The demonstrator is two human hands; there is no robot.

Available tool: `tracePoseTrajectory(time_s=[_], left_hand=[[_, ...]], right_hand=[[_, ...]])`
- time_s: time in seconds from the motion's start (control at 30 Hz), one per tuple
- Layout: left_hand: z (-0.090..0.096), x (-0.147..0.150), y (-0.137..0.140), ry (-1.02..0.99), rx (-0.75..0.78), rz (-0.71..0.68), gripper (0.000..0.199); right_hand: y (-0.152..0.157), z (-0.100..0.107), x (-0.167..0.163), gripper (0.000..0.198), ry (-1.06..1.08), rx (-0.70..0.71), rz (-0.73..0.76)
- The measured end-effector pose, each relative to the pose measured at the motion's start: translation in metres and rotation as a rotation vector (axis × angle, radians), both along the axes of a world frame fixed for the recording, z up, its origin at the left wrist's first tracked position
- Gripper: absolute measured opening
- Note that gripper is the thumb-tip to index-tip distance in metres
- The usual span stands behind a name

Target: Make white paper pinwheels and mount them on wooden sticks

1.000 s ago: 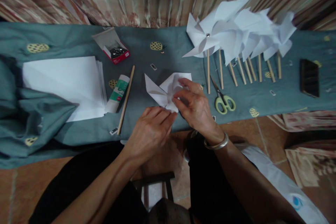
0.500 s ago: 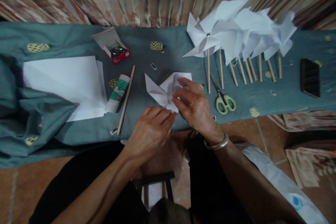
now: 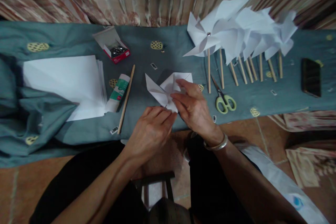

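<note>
A white paper pinwheel, cut and partly folded, lies on the cloth in front of me. My left hand is closed on its near edge, fingers curled over the paper. From the right, my right hand pinches the paper near its middle, thumb and fingers close together; the exact fold beneath them is hidden. Left of the paper lie a wooden stick and a glue stick with a green label. Green-handled scissors rest to the right of my right hand.
Several finished pinwheels on sticks lie at the back right. An open red box of small metal pieces stands at the back left, by a stack of white paper. A phone lies far right on the green-blue tablecloth.
My right hand's fingers have shifted slightly left and inward over the middle of the paper. My left hand stays at the near edge.
</note>
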State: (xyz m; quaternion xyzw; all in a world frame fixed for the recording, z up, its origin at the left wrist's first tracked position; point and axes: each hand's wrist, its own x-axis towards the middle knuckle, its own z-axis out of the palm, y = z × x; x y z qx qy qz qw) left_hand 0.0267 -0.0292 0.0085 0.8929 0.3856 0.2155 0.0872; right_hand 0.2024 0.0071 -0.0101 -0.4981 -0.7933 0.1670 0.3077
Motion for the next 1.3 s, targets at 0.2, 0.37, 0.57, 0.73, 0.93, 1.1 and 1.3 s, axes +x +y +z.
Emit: tracePoseTrajectory(time_s=[0.2,0.37,0.57,0.73,0.93,1.1,1.3], left_hand=[[0.001,0.000,-0.001,0.017,-0.026,0.004,0.017],[0.001,0.000,-0.002,0.029,-0.045,0.018,0.017],[-0.001,-0.002,-0.003,-0.030,-0.001,0.024,0.018],[-0.002,-0.012,0.001,-0.141,0.039,0.052,0.020],[-0.002,-0.025,0.014,-0.252,0.075,0.152,0.019],[0.002,-0.031,0.021,-0.327,0.043,0.253,0.020],[0.011,-0.032,0.027,-0.487,-0.052,0.422,0.020]], right_hand=[[-0.011,0.000,-0.002,0.040,-0.121,0.019,0.047],[-0.021,-0.005,-0.003,0.052,-0.228,-0.010,0.068],[-0.023,-0.011,-0.003,0.046,-0.296,0.007,0.065],[-0.023,-0.011,-0.001,0.046,-0.317,0.001,0.082],[-0.020,-0.014,-0.002,0.051,-0.295,0.018,0.060],[-0.019,-0.019,-0.002,0.055,-0.306,0.055,0.064],[-0.022,-0.021,-0.004,0.060,-0.274,0.059,0.038]])
